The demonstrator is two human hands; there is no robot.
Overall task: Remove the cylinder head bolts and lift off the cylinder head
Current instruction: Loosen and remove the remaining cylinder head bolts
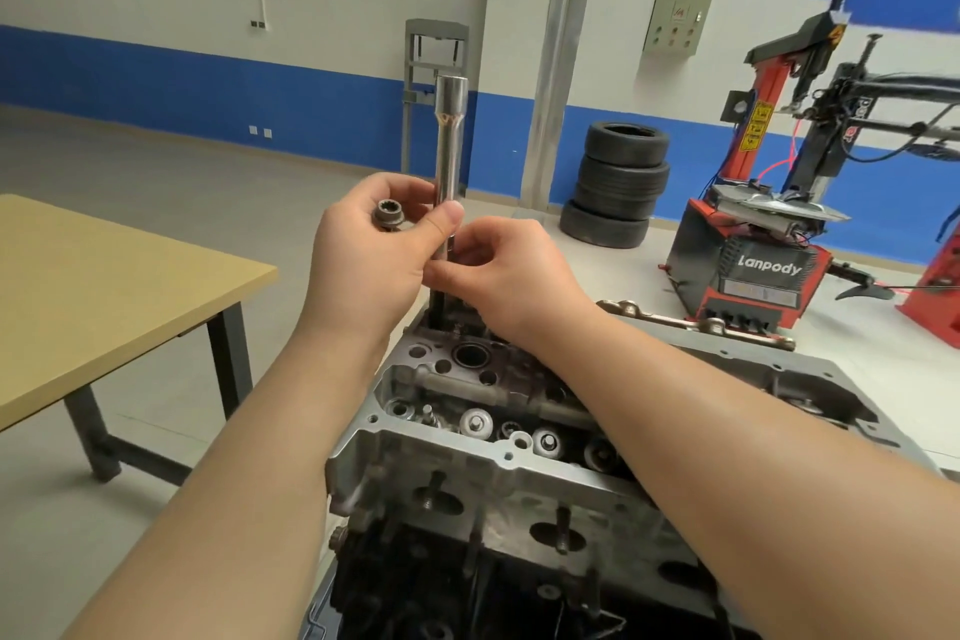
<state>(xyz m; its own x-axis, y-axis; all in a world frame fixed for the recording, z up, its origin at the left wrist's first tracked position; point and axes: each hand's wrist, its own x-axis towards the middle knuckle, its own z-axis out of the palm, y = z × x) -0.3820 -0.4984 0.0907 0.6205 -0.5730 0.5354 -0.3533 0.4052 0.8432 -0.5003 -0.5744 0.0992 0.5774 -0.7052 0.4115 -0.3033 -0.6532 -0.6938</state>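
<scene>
The aluminium cylinder head [498,478] sits on the dark engine block in front of me, its valve springs and bolt holes exposed. Above its far end my left hand [371,255] grips a long chrome socket extension [449,140] that stands upright, thumb pressed on the shaft. The same hand also holds a removed bolt; its splined head [388,213] sticks out to the left. My right hand [501,265] pinches the lower end of the extension, where a dark bolt shank [435,309] runs down into the head.
A tan-topped table [104,286] on dark legs stands to the left. Behind the engine lie a metal gasket [696,322] and a white bench. A red tyre changer [763,234] and a stack of tyres [618,187] stand at the back right.
</scene>
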